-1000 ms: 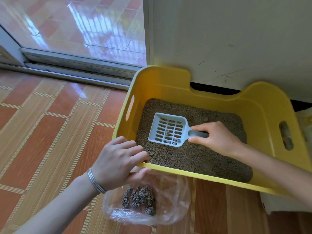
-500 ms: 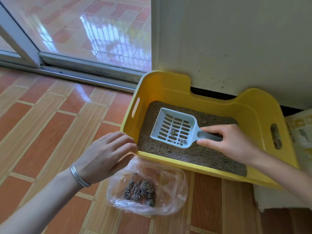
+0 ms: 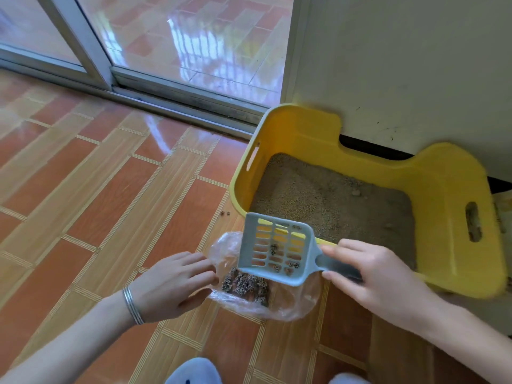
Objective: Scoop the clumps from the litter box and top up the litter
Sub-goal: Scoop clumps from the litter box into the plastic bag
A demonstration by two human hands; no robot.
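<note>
Handle of grey slotted scoop (image 3: 277, 253) mostly hidden inside right hand (image 3: 371, 275), fingers curled round it. Near rim of yellow plastic litter box (image 3: 443, 195) partly behind scoop, right edge blurred. Scoop just outside box's near left corner, above clear crinkled plastic bag (image 3: 291, 309). Dark lumpy clumps (image 3: 243, 284) in bag, a few bits on scoop slots. Left hand (image 3: 169, 284) pinching bag's edge. Grainy brown litter (image 3: 332, 206) inside box. Open tiled floor (image 3: 110, 203) left of box.
</note>
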